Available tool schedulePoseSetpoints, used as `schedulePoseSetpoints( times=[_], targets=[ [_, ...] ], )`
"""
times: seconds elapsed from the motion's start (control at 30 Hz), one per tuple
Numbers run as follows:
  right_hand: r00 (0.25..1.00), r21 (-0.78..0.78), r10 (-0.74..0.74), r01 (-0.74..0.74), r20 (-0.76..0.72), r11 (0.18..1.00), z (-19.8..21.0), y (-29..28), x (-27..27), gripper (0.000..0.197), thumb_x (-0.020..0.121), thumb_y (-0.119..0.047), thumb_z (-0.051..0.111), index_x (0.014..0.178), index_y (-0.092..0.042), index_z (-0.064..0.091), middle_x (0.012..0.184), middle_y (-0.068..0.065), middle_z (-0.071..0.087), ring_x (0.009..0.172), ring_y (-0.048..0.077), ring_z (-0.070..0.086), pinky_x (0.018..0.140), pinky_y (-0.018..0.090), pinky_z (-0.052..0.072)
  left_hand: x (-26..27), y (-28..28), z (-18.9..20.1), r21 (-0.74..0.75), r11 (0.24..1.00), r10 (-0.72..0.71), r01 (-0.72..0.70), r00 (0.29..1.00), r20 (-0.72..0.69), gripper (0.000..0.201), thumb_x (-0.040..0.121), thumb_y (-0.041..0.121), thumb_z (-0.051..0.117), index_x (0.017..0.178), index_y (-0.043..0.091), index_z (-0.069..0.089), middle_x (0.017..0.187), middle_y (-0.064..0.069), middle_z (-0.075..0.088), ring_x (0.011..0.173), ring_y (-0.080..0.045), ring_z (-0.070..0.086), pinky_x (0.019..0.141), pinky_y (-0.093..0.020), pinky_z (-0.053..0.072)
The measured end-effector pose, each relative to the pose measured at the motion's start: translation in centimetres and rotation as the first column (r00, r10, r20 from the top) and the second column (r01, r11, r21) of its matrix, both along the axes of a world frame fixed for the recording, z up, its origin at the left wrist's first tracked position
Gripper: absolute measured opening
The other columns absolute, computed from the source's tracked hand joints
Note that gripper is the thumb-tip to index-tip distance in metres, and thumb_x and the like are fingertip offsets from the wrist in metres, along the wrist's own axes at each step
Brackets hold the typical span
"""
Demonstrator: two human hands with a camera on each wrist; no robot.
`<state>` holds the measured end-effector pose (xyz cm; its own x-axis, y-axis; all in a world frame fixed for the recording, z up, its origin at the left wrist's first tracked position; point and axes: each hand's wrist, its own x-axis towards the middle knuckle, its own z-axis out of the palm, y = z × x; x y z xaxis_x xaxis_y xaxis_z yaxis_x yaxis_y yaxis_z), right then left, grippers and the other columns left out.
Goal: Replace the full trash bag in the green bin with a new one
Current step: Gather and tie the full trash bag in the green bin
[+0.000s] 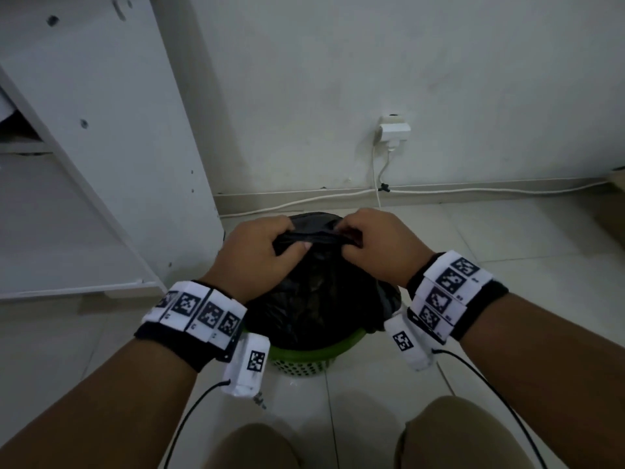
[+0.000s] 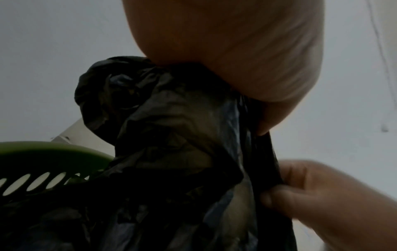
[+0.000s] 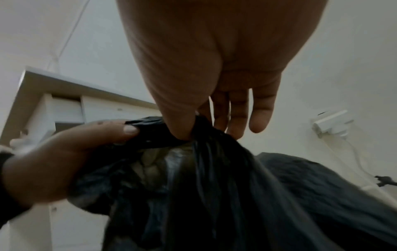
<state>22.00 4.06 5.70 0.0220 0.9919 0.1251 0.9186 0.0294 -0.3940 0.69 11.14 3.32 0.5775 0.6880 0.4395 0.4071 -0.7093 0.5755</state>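
Note:
A full black trash bag (image 1: 318,292) bulges out of the green perforated bin (image 1: 304,358) on the floor in front of my knees. My left hand (image 1: 267,248) grips the gathered top of the bag from the left, thumb on the plastic. My right hand (image 1: 368,238) pinches the same twisted strip from the right. In the left wrist view the black bag (image 2: 171,135) bunches under my palm, with the green bin rim (image 2: 53,151) at the lower left. In the right wrist view my thumb presses into the bag's neck (image 3: 182,135) while the left hand (image 3: 71,152) holds the strip.
A white shelf unit (image 1: 101,147) stands close on the left of the bin. A wall socket with a plug (image 1: 394,130) and a white cable (image 1: 473,190) run along the skirting behind. Pale tiled floor (image 1: 507,252) spreads to the right.

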Motion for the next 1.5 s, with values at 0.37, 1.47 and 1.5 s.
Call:
schedulePoseSetpoints(
  times=[0.37, 1.47, 1.5],
  targets=[
    [0.984, -0.086, -0.061, 0.047, -0.166, 0.995, -1.1, -1.2, 2.7, 0.022, 0.095, -0.014, 0.053, 0.105, -0.010, 0.072, 0.099, 0.005, 0.072, 0.089, 0.017, 0.063, 0.067, 0.019, 0.036, -1.5, 2.2, 0.0, 0.007, 0.972, 0.230, -0.234, 0.948, -0.218, 0.024, 0.077, 0.045, 0.062, 0.085, 0.023, 0.064, 0.084, 0.003, 0.064, 0.083, -0.020, 0.061, 0.071, -0.032, 0.045],
    [0.975, -0.117, -0.038, 0.013, -0.220, 0.993, -0.4, -1.6, 1.6, 0.010, 0.089, -0.028, 0.068, 0.089, -0.021, 0.074, 0.079, -0.014, 0.066, 0.066, -0.005, 0.056, 0.059, 0.006, 0.040, 0.6, -0.4, 0.4, -0.157, 0.984, 0.071, -0.078, 0.996, -0.054, 0.022, 0.091, 0.028, 0.069, 0.074, 0.016, 0.061, 0.073, 0.001, 0.066, 0.070, -0.014, 0.062, 0.065, -0.027, 0.046],
    [0.979, -0.087, -0.041, 0.024, -0.202, 0.996, -0.2, -1.7, 1.7, 0.010, 0.089, -0.029, 0.067, 0.087, -0.022, 0.073, 0.077, -0.014, 0.064, 0.065, -0.004, 0.055, 0.057, 0.008, 0.039, 0.4, -0.3, 0.4, -0.144, 0.985, 0.084, -0.096, 0.993, -0.087, 0.022, 0.091, 0.028, 0.069, 0.074, 0.017, 0.060, 0.072, 0.001, 0.064, 0.068, -0.014, 0.060, 0.062, -0.027, 0.043]
  ],
)
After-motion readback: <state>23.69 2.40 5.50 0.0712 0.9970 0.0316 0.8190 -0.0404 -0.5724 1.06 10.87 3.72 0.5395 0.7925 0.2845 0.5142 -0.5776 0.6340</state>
